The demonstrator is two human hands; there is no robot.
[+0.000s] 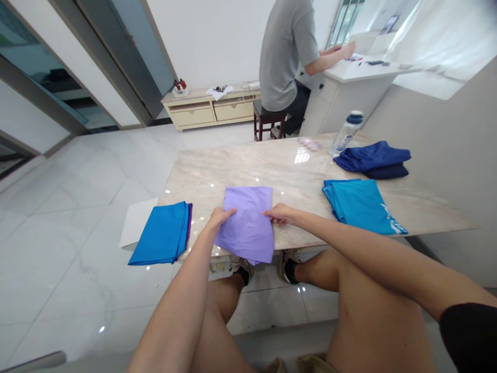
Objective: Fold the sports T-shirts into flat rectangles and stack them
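Observation:
A folded light purple cloth lies on the marble-look table, its near end hanging slightly over the front edge. My left hand grips its left side, thumb on top. At the right side, my right hand pinches the cloth's edge between thumb and fingers. To the left sits a folded blue cloth with a dark purple layer showing beneath it. A folded turquoise-blue cloth with white lettering rests to the right.
Behind the turquoise cloth are a crumpled navy cloth and a clear bottle with a blue lid. A white sheet juts past the table's left edge. Beyond the table, a person in grey sits on a stool at a white counter.

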